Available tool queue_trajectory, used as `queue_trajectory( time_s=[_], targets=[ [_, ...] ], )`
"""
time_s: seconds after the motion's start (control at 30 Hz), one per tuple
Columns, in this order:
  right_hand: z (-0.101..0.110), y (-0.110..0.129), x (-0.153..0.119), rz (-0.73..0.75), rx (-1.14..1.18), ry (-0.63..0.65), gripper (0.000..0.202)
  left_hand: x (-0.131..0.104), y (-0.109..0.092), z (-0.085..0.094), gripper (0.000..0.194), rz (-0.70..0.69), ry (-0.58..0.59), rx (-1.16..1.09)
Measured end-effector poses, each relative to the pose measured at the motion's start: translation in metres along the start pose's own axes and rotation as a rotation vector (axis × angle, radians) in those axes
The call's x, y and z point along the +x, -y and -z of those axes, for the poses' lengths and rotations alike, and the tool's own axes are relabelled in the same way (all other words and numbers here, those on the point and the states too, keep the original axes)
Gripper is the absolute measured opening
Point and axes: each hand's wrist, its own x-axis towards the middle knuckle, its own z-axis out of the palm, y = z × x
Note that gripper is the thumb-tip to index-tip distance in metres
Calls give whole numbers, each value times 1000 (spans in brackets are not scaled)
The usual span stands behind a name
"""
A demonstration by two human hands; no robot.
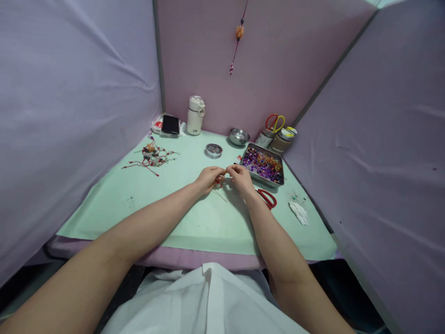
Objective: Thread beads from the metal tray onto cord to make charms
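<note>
Over the middle of the pale green tabletop (194, 218), my left hand (209, 178) is closed round a small red beaded string (219, 182), with thin cord ends trailing below it. Close beside it on the right, my right hand (239, 177) has its fingertips pinched together, almost touching my left fingertips; what they hold is too small to name. Just right of my right hand lies a metal tray (266, 182) of purple and orange beads. Red-handled scissors (267, 198) lie partly behind my right wrist.
Beaded strings (153, 155) lie at the left. Farther back are a phone (170, 125), a white bottle (195, 116), a round tin (213, 150), a metal bowl (238, 136) and two jars, one holding scissors. A crumpled white cloth (298, 213) lies right. A beaded cord (239, 32) hangs behind.
</note>
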Motion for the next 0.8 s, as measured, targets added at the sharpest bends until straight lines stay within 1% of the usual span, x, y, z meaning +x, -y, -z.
queue_trajectory(
  time_s=[0.23, 0.4, 0.6, 0.8],
  targets=[
    [-1, -3, 2, 10, 6, 5, 25, 0, -3, -1, 14, 44, 5, -26],
    [2, -3, 3, -26, 70, 61, 28, 1, -6, 1, 10, 22, 6, -98],
    [3, -2, 3, 33, 9, 77, 28, 1, -7, 2, 10, 2, -17, -87],
    [2, 2, 1, 55, 23, 77, 27, -1, -6, 0, 12, 3, -10, -89]
  ],
)
